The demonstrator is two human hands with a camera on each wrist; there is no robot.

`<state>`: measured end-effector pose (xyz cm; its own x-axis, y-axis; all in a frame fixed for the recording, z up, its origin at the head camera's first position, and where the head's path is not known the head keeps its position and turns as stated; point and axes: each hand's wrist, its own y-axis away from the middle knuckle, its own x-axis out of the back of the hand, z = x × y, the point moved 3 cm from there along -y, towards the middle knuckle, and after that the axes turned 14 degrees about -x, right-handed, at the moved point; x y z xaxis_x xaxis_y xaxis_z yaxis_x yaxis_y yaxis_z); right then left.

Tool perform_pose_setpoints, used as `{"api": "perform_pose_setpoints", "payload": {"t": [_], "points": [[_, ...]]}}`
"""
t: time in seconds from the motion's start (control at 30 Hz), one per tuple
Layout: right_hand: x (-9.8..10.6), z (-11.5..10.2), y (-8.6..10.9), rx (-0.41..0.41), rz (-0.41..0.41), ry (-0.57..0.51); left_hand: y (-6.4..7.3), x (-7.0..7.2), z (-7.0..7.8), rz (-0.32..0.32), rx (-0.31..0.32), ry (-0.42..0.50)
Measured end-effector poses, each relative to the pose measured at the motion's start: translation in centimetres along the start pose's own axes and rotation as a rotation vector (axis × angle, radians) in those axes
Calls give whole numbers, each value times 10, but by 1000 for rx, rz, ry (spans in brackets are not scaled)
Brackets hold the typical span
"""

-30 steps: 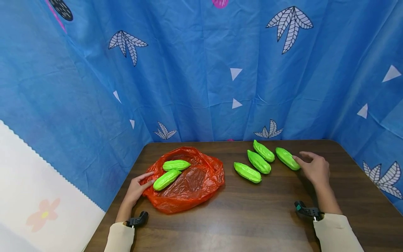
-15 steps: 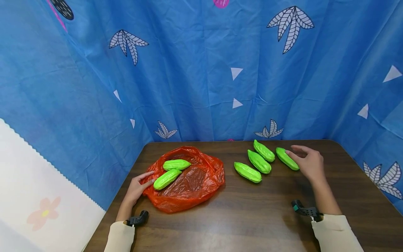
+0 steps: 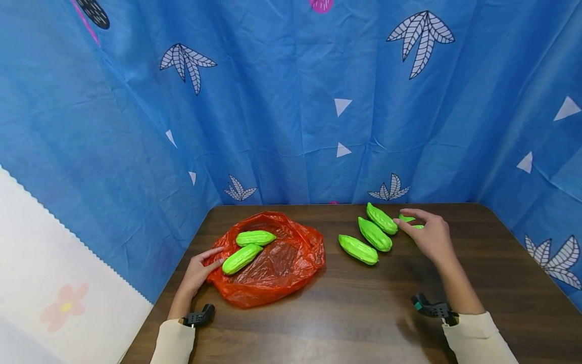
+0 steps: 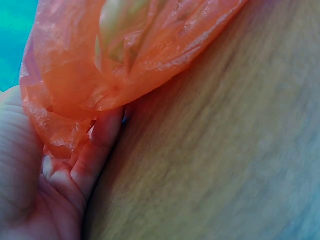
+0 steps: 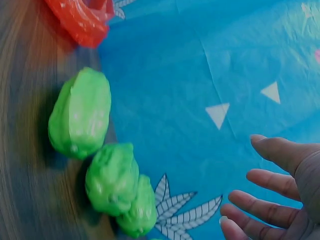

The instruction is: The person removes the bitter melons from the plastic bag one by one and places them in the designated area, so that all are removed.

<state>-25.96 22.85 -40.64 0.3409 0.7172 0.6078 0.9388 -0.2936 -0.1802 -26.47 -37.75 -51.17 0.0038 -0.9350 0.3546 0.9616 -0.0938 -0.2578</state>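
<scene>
A red plastic bag point(image 3: 291, 268) lies spread with its mouth open on the left of the table. Two bright green ridged bitter melons rest inside, one behind point(image 3: 254, 238) and one nearer point(image 3: 241, 259). My left hand point(image 3: 196, 271) holds the bag's left edge; in the left wrist view the red film point(image 4: 65, 130) runs between thumb and fingers. My right hand point(image 3: 427, 232) hovers with spread fingers over the rightmost bitter melon point(image 3: 406, 218), partly hiding it. In the right wrist view the right hand point(image 5: 280, 195) has nothing between its fingers.
Three more bitter melons lie on the table left of my right hand: a front one point(image 3: 358, 249), a middle one point(image 3: 375, 234) and a back one point(image 3: 381, 218). A patterned blue curtain point(image 3: 273, 126) hangs behind the brown table point(image 3: 318, 323).
My right hand has moved left, from the near end of the rightmost bitter melon to above it, covering more of it. The left hand and the bag have stayed put.
</scene>
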Motion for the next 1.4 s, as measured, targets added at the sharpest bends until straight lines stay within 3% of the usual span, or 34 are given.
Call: {"api": "perform_pose_setpoints", "payload": {"t": [0.13, 0.27, 0.43, 0.67, 0.97, 1.4], "points": [[-7, -8, 4, 12, -35, -7, -3, 2, -19, 9, -2, -7], [-15, -17, 9, 41, -62, -8, -3, 2, -25, 12, -8, -11], [-24, -25, 16, 67, -90, -18, -1, 1, -21, 9, -2, -5], [-38, -33, 23, 100, -139, -45, 2, -1, 2, -9, -15, -8], [-52, -50, 34, 153, -201, -65, -1, 4, -24, 13, -4, -18], [-77, -79, 56, 303, -266, -69, -5, 3, -25, 6, -18, -43]]}}
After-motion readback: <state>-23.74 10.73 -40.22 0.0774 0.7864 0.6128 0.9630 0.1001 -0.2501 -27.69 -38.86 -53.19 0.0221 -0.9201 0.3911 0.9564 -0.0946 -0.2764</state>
